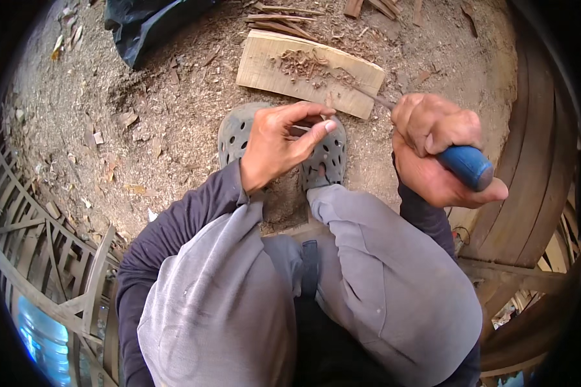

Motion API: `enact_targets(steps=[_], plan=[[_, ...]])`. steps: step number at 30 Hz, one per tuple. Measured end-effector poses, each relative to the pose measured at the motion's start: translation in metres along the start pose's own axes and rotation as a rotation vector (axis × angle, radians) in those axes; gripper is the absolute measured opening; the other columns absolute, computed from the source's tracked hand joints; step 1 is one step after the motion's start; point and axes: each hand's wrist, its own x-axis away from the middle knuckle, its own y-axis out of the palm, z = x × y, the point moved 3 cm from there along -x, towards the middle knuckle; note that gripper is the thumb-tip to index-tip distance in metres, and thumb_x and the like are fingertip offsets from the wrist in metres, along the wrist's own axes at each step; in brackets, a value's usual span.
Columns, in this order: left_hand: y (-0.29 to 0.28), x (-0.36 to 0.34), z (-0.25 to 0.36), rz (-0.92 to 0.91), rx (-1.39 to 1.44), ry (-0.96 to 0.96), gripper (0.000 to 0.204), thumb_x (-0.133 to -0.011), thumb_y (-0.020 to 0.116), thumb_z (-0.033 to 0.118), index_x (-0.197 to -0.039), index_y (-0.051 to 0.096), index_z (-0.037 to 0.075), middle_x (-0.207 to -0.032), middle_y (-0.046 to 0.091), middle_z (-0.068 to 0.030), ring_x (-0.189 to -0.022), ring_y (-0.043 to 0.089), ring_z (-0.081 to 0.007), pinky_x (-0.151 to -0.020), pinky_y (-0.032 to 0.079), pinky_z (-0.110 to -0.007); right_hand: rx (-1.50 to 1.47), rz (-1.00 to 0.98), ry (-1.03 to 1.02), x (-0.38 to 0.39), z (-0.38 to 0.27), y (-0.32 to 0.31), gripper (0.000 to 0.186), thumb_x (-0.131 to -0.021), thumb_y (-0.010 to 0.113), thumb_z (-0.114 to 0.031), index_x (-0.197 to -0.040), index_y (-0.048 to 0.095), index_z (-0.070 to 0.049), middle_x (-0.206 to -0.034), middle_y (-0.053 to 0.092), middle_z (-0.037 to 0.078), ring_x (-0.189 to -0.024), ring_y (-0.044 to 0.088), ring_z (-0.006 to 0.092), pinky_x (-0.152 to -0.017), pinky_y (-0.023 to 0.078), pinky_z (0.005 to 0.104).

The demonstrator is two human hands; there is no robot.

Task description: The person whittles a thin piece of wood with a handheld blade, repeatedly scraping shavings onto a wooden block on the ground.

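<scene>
My right hand (432, 145) is closed around a tool with a rounded blue handle (466, 166). Its narrow dark shaft (382, 100) runs out past the fingers toward a pale wooden board (258, 64); the exact kind of tool cannot be made out. Over my shoes my left hand (287, 138) hovers with thumb and forefinger drawn close together, and whatever may be between the tips is too small to name. The board lies on the ground just beyond my feet, with brown wood shavings (302, 64) heaped on it.
Grey perforated clogs (235, 132) are on my feet. Dark plastic sheeting (135, 29) lies at the far left, wood strips (284, 26) behind the board. Wooden planks (529, 148) flank the right; slatted wood pieces (51, 251) and a blue water bottle (42, 338) are at left.
</scene>
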Motion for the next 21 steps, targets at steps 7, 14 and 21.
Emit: enact_targets(steps=[7, 14, 21], plan=[[-0.007, 0.002, 0.007, -0.043, -0.12, 0.042, 0.013, -0.083, 0.08, 0.011, -0.091, 0.075, 0.002, -0.078, 0.074, -0.0068, -0.068, 0.07, -0.0119, -0.062, 0.054, -0.025, -0.135, 0.046, 0.041, -0.002, 0.0, -0.001, 0.091, -0.08, 0.028, -0.092, -0.074, 0.049, -0.003, -0.059, 0.045, 0.008, -0.052, 0.041, 0.0178, -0.049, 0.034, 0.0328], [0.001, 0.001, 0.005, -0.031, 0.01, -0.07, 0.014, -0.082, 0.081, 0.013, -0.087, 0.074, 0.001, -0.075, 0.074, -0.0071, -0.066, 0.069, -0.0098, -0.059, 0.053, -0.024, -0.095, 0.053, 0.163, -0.009, -0.008, 0.01, 0.078, -0.081, 0.042, -0.087, -0.076, 0.049, -0.01, -0.056, 0.041, 0.003, -0.049, 0.033, 0.0146, -0.049, 0.027, 0.0328], [0.003, -0.004, 0.007, -0.066, -0.085, 0.049, 0.015, -0.081, 0.081, 0.012, -0.087, 0.074, 0.001, -0.073, 0.073, -0.0079, -0.063, 0.066, -0.0087, -0.056, 0.052, -0.025, 0.004, 0.103, 0.192, -0.001, 0.005, 0.022, 0.074, -0.088, 0.037, -0.081, -0.069, 0.045, -0.01, -0.053, 0.04, 0.0, -0.04, 0.035, 0.0148, -0.039, 0.03, 0.0297]])
